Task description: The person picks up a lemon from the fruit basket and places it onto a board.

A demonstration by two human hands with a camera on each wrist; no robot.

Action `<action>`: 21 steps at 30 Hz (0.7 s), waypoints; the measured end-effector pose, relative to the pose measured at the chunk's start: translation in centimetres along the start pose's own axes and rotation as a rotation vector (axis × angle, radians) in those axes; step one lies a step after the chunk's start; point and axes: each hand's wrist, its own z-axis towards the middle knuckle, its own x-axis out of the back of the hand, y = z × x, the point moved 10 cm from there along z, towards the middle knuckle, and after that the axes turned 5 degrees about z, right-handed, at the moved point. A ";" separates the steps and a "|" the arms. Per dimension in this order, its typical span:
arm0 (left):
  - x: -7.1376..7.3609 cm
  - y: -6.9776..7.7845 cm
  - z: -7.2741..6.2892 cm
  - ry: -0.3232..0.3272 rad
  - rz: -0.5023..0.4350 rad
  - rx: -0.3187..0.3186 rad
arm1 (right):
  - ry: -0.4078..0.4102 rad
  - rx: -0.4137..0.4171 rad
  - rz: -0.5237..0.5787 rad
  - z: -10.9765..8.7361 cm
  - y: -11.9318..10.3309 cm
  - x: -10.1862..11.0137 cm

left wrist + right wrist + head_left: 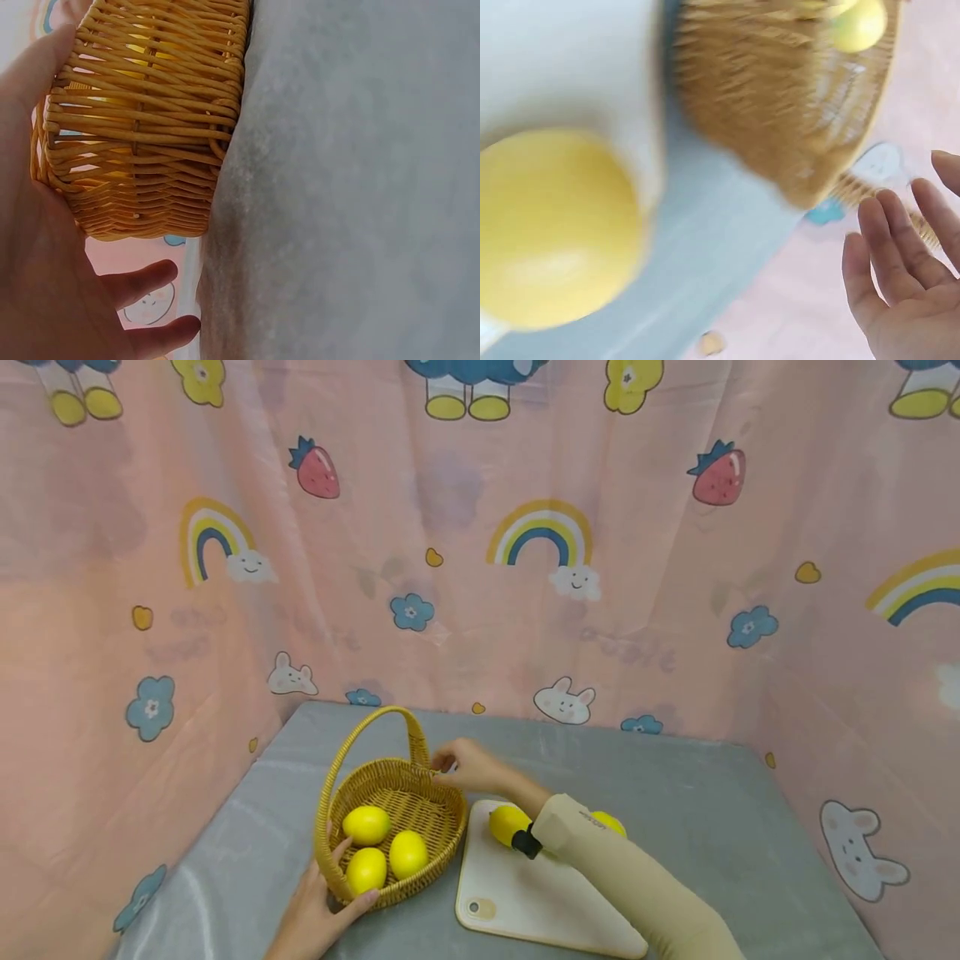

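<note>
A yellow wicker basket (408, 802) with a tall arched handle stands on the grey cloth, holding three lemons (367, 825). My left hand (318, 893) grips its near left side, thumb along the front and a finger at the rim. In the left wrist view, two fingers of that left hand (67, 262) stretch out below the woven wall (142, 142). By the far right rim, near the handle's base, is my right hand (476, 768). The right wrist view shows this hand (907, 292) with loosely bent fingers and nothing between them.
Right of the basket lies a white cutting board (517, 902) with a lemon (508, 823) on it. Another lemon (609, 821) is partly hidden behind the right sleeve (630, 877). Pink patterned curtains (465, 652) surround the grey-covered table (697, 810).
</note>
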 end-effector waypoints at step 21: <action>0.4 -0.5 0.2 0.054 0.010 0.010 | -0.381 -0.359 -0.251 4.0 -1.5 -9.6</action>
